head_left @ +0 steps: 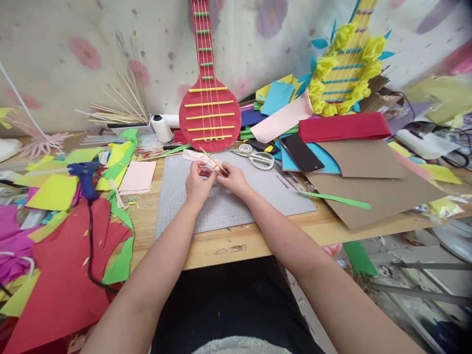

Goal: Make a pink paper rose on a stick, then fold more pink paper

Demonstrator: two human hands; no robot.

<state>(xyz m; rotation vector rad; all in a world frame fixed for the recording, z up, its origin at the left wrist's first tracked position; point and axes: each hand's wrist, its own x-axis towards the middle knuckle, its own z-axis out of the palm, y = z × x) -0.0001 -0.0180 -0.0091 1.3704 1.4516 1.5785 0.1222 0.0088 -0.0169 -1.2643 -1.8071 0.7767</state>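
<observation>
Over the grey cutting mat (280, 196), my two hands meet fingertip to fingertip. In my right hand (233, 180) a thin wooden stick (210, 156) is pinched, slanting up to the left. My left hand (199, 183) has its fingers closed on a small piece of pale pink paper (213, 165), which lies against the stick; my fingers hide part of it. Just behind them a whitish-pink scrap (192, 155) rests on the mat. Scissors (261, 160) with pale handles lie to the right of my hands.
A red paper instrument (210, 115) with strings leans at the back, a yellow flowered one (341, 73) to its right. On the left are a blue glue gun (85, 178) and pink paper squares (137, 177). A phone (301, 153) and brown cardboard (368, 189) lie right.
</observation>
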